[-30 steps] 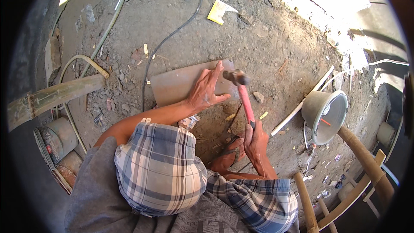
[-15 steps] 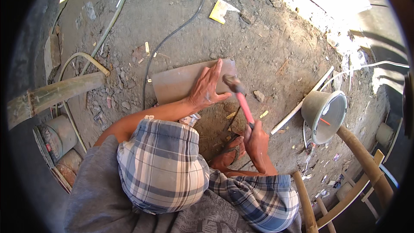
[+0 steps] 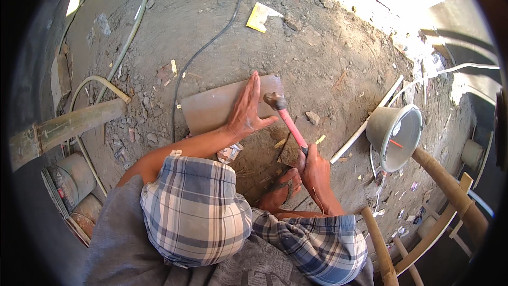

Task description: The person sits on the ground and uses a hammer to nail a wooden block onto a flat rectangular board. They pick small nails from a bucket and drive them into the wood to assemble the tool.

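A flat grey-brown rectangular panel (image 3: 205, 108) lies on the dirt ground ahead of my knees. My left hand (image 3: 246, 110) rests flat on its right part, fingers stretched forward and thumb out to the right. In my right hand (image 3: 314, 168) is a hammer (image 3: 291, 128) with a pink handle, gripped near its dark lower end. The hammer's head is by the panel's right edge, close to my left thumb; whether it touches the panel I cannot tell. A chunk of stone or brick (image 3: 290, 154) shows beside my right hand, above my sandalled foot (image 3: 280, 190).
On the right, a grey bucket (image 3: 385, 137) lies tipped beside a pale stick (image 3: 366, 120) and bamboo poles (image 3: 450, 193). A black cable (image 3: 207, 44) crosses the ground behind the panel. At left are a hose (image 3: 128, 42), a thick bamboo pole (image 3: 74, 123) and a container (image 3: 74, 172).
The whole view has shifted slightly, moving the scene to the left. The hammer leans a little more to the left, its head still by the panel's edge. My left hand stays on the panel.
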{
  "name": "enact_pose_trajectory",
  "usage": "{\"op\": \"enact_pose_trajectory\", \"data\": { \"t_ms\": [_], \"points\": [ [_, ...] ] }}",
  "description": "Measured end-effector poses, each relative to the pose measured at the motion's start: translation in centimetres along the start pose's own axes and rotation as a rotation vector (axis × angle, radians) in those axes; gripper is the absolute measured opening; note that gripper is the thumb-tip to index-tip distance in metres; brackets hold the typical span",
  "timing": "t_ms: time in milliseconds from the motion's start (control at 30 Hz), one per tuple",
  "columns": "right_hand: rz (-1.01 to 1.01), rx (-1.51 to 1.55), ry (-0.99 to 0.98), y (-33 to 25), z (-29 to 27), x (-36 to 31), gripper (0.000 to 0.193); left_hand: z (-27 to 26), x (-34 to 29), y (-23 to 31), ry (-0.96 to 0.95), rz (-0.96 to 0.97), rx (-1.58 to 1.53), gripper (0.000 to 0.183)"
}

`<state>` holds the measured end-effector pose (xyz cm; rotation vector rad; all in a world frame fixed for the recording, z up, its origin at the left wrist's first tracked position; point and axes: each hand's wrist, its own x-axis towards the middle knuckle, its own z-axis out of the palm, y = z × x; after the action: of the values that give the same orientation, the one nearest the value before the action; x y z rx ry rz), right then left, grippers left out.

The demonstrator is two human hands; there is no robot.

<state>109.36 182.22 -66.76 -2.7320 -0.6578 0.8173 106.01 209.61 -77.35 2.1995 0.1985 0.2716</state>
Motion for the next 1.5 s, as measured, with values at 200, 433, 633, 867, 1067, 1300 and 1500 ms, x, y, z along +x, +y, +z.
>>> {"op": "enact_pose_trajectory", "data": {
  "t_ms": [200, 433, 633, 867, 1067, 1300, 1500],
  "points": [
    [0.142, 0.11, 0.248, 4.3, -1.3, -2.0, 0.026, -0.6, 0.7, 0.9, -0.02, -0.052, 0.042, 0.133],
    [0.491, 0.008, 0.514, 14.1, 3.0, -8.8, 0.042, -6.7, 0.0, 1.8, -0.334, 0.111, 0.249, 0.122],
    [0.396, 0.195, 0.555, 10.6, 5.4, -9.0, 0.028, -16.2, -5.9, -0.7, -0.614, -0.064, 0.649, 0.138],
    [0.422, 0.481, 0.47, 7.0, 8.8, -5.4, 0.017, -20.6, -9.3, -0.8, -0.721, -0.197, 0.705, 0.12],
    [0.366, 0.38, 0.501, 7.3, 9.3, -4.0, 0.019, -19.8, -11.0, -4.5, -0.578, 0.03, 0.794, 0.095],
    [0.397, 0.373, 0.49, 7.5, 10.5, -3.9, 0.017, -21.0, -9.3, -5.8, -0.486, 0.247, 0.74, 0.065],
    [0.483, 0.356, 0.433, 6.9, 10.2, -4.5, 0.018, -22.1, -2.7, 1.0, -0.31, 0.462, 0.651, 0.046]
  ]
}}
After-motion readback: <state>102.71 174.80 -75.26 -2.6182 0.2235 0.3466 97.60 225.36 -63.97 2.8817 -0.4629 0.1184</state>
